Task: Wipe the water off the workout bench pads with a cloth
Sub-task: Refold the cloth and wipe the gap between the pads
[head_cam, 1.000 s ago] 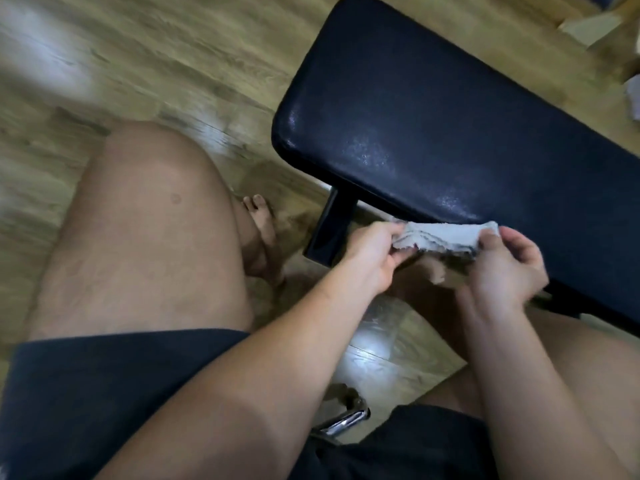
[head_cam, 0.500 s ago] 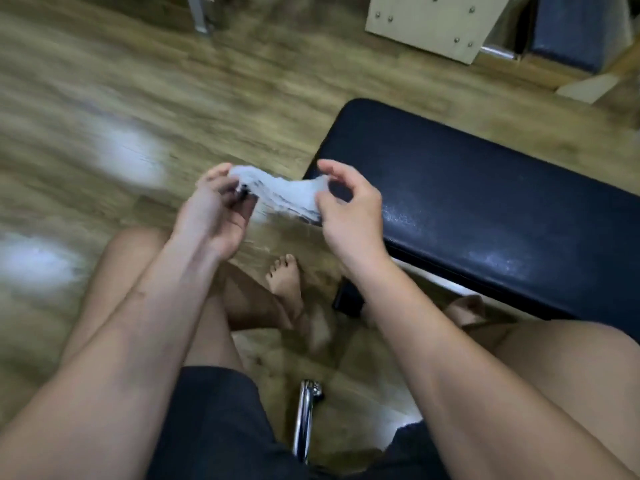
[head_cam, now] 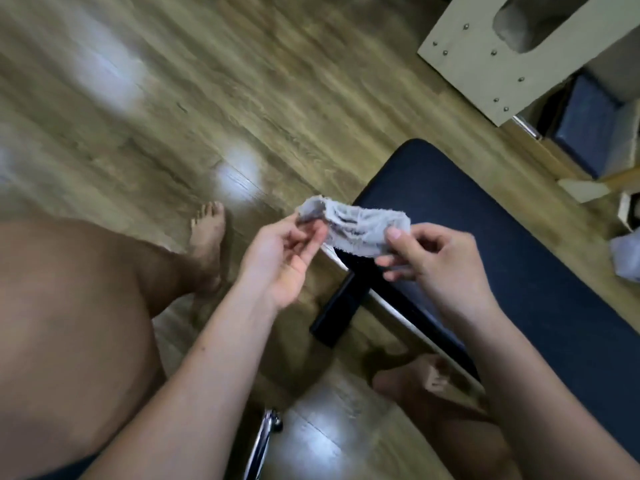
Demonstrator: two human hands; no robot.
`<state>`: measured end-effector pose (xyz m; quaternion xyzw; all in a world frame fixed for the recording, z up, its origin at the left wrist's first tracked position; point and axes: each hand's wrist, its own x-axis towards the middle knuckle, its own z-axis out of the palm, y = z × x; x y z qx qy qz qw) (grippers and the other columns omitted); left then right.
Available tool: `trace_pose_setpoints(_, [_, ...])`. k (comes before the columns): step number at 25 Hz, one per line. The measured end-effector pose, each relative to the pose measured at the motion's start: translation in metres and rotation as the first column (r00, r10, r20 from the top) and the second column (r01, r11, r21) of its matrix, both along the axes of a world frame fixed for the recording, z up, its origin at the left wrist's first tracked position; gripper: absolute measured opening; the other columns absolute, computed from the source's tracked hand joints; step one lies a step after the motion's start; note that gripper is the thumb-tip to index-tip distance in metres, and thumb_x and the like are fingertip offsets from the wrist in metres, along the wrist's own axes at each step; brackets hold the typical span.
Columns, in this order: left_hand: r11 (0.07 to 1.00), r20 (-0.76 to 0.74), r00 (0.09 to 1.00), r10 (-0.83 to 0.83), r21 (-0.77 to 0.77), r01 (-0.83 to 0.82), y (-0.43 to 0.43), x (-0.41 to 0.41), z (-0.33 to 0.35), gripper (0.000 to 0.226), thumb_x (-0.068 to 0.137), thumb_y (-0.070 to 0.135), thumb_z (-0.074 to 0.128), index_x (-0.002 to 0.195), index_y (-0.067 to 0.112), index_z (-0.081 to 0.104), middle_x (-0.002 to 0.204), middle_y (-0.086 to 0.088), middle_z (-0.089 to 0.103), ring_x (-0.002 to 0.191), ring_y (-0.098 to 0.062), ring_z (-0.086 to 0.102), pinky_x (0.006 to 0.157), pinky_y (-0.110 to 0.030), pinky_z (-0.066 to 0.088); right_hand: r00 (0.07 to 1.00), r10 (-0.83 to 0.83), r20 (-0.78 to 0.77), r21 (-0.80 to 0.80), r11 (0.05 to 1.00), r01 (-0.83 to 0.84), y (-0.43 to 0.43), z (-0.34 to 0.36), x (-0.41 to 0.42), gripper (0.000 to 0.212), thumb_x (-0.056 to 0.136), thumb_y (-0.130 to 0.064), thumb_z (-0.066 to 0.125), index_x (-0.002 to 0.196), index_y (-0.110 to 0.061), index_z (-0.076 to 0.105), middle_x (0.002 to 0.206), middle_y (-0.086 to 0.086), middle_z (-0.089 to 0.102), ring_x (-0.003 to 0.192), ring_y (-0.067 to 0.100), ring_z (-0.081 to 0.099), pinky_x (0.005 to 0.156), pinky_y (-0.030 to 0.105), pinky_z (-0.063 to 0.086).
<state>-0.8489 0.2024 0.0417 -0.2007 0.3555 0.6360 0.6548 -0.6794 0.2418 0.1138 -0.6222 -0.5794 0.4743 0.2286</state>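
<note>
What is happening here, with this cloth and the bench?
A seated person holds a small, frayed grey cloth stretched between both hands. The left hand pinches one end and the right hand pinches the other. The cloth is up in the air at the near end of the dark blue padded workout bench and appears not to touch the pad. No wiping is under way at this moment.
</note>
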Motion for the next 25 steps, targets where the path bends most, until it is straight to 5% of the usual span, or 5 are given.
trace_pose_setpoints(4, [0.973, -0.495, 0.839, -0.229, -0.155, 0.174, 0.062, 0.001, -0.025, 0.015, 0.082, 0.003, 0.071, 0.096, 0.000, 0.067, 0.077, -0.009, 0.072, 0.072, -0.022, 0.069, 0.072, -0.030, 0.061, 0.951, 0.064, 0.301, 0.019, 0.997, -0.073, 0.062, -0.018, -0.037, 0.040, 0.091, -0.035, 0.064, 0.064, -0.007, 0.052, 0.048, -0.001, 0.058, 0.045, 0.021, 0.064, 0.041, 0.024, 0.039])
trace_pose_setpoints(8, [0.807, -0.857, 0.062, -0.512, -0.455, 0.377, 0.074, 0.031, -0.024, 0.026, 0.091, 0.028, 0.058, 0.114, 0.020, 0.067, 0.107, -0.004, 0.072, 0.102, -0.026, 0.062, 0.089, -0.033, 0.048, 0.934, 0.069, 0.351, -0.080, 0.996, -0.043, 0.079, -0.038, -0.028, 0.020, 0.091, -0.026, 0.064, 0.077, -0.012, 0.062, 0.057, 0.007, 0.068, 0.043, 0.017, 0.057, 0.038, 0.023, 0.037])
trace_pose_setpoints(10, [0.788, -0.894, -0.130, -0.428, -0.440, 0.430, 0.082, 0.042, -0.014, 0.026, 0.097, 0.027, 0.048, 0.110, 0.015, 0.066, 0.107, -0.009, 0.071, 0.099, -0.033, 0.058, 0.083, -0.036, 0.044, 0.949, 0.066, 0.307, -0.105, 0.994, -0.036, 0.086, -0.039, -0.020, 0.017, 0.092, -0.023, 0.063, 0.084, -0.008, 0.063, 0.058, 0.009, 0.067, 0.044, 0.018, 0.055, 0.038, 0.025, 0.037])
trace_pose_setpoints(15, [0.650, -0.875, -0.163, -0.455, -0.451, 0.612, 0.175, 0.043, -0.025, 0.029, 0.095, 0.033, 0.050, 0.096, 0.012, 0.069, 0.099, -0.017, 0.066, 0.090, -0.034, 0.056, 0.068, -0.030, 0.033, 0.943, -0.100, 0.318, -0.013, 0.994, 0.110, 0.152, -0.042, -0.011, 0.017, 0.094, -0.018, 0.061, 0.079, -0.010, 0.062, 0.057, 0.006, 0.062, 0.037, 0.008, 0.050, 0.034, 0.019, 0.033])
trace_pose_setpoints(25, [0.767, -0.880, -0.194, -0.434, -0.474, 0.432, 0.075, 0.038, -0.014, 0.040, 0.096, 0.041, 0.053, 0.132, 0.025, 0.060, 0.121, -0.002, 0.069, 0.117, -0.026, 0.055, 0.097, -0.027, 0.035, 0.980, -0.047, 0.193, -0.073, 0.995, 0.062, 0.082, -0.046, -0.004, 0.014, 0.091, -0.020, 0.064, 0.084, -0.010, 0.058, 0.058, 0.009, 0.068, 0.040, 0.013, 0.053, 0.034, 0.022, 0.036])
